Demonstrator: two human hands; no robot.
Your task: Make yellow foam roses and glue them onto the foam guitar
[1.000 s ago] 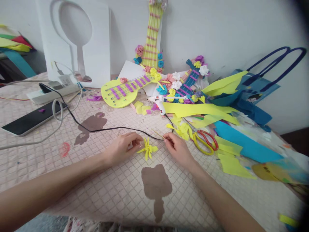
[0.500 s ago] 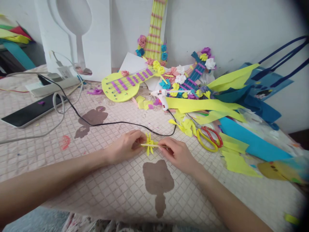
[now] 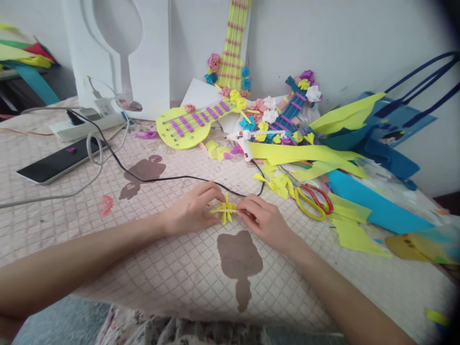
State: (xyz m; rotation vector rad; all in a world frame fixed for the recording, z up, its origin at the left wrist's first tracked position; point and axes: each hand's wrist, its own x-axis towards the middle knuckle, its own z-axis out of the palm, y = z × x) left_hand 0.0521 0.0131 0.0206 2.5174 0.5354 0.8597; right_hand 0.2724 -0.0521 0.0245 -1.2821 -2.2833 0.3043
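The top edge crops the upright yellow guitar [image 3: 234,45]. The right hand [image 3: 264,218] hides the thin stick [image 3: 229,211]'s right end.

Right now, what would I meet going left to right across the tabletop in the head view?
Flat black rectangular slab → left hand → small yellow paper flower → right hand → scissors with red and yellow handles → bright blue paper strip

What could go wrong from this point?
The thin stick in the right hand crosses the yellow paper flower, so it could bend or tear the narrow petals.
The black cord runs just beyond both hands; a snag might drag the glue gun.
That gun lies against yellow paper; if hot, which I cannot tell, it might mark it.
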